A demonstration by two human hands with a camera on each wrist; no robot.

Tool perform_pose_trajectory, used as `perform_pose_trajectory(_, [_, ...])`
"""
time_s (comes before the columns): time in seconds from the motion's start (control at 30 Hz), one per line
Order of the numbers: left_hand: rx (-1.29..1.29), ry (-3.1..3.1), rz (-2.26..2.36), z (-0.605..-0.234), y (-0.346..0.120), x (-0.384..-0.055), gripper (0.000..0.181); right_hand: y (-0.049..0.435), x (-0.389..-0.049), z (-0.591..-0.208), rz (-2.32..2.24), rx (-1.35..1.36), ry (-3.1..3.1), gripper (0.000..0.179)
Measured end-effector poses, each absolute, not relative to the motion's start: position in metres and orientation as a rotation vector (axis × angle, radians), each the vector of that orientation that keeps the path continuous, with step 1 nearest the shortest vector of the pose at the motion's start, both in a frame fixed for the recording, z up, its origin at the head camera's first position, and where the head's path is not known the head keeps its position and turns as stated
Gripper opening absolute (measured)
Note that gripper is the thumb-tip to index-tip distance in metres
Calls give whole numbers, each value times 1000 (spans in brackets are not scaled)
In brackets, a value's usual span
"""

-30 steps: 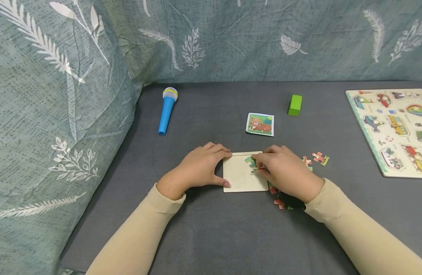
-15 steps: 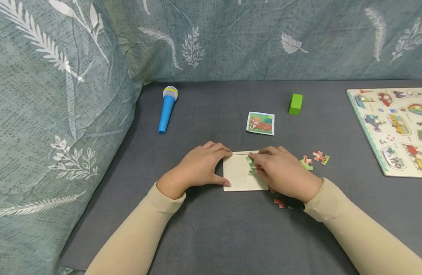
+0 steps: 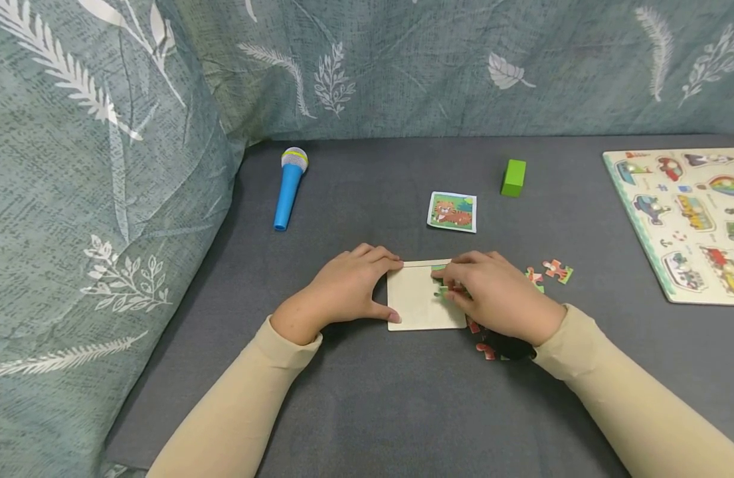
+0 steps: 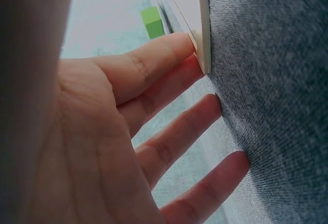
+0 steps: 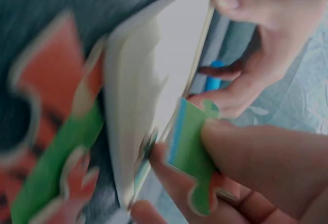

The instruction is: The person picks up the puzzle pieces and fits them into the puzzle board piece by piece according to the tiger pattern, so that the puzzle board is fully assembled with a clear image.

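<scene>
A shallow pale wooden puzzle tray (image 3: 411,302) lies flat in the middle. My left hand (image 3: 357,285) steadies its left side, with the thumb at the near corner and fingertips at the far one; in the left wrist view the fingers (image 4: 179,131) are fairly straight. Over the tray's right part, my right hand (image 3: 498,292) pinches a green jigsaw piece (image 5: 192,142) with a blue edge between thumb and fingers. Another blue-green piece (image 3: 438,268) shows at the tray's far rim, partly hidden by the fingers. Several red-and-green jigsaw pieces (image 3: 556,271) lie to the right.
Beyond the tray is a tiger picture card (image 3: 453,212), with a green block (image 3: 513,178) to its right. A blue toy microphone (image 3: 289,192) lies at the back left. A wooden picture board (image 3: 671,255) occupies the right side. Patterned cloth (image 3: 402,73) hangs behind.
My right fingers have shifted slightly, and the pinched green piece now shows apart from the piece at the far rim. My left hand keeps its place on the tray.
</scene>
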State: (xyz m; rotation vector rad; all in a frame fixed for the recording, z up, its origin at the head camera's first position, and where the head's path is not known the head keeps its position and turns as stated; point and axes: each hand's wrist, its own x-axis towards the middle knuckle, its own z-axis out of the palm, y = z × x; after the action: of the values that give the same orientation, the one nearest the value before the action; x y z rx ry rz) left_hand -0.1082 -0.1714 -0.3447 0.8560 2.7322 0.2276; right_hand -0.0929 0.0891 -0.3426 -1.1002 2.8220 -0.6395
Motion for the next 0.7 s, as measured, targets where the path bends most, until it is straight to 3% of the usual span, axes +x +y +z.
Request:
perform_pose_trajectory(0.13, [855, 2731, 225, -344, -172, -108, 89, 89, -96, -341, -842, -1046, 2802, 6])
perform_pose_trajectory(0.37, [859, 2718, 231, -343, -171, -108, 89, 94, -99, -336, -1075, -912, 2823, 27])
perform_pose_trajectory(0.53, [854, 2717, 237, -344, -171, -108, 89, 93, -98, -334, -1221, -744, 2783, 14])
perform_pose_trajectory(0.7, [857, 2725, 237, -343, -172, -108, 88, 90, -96, -335, -1428, -603, 2607, 21])
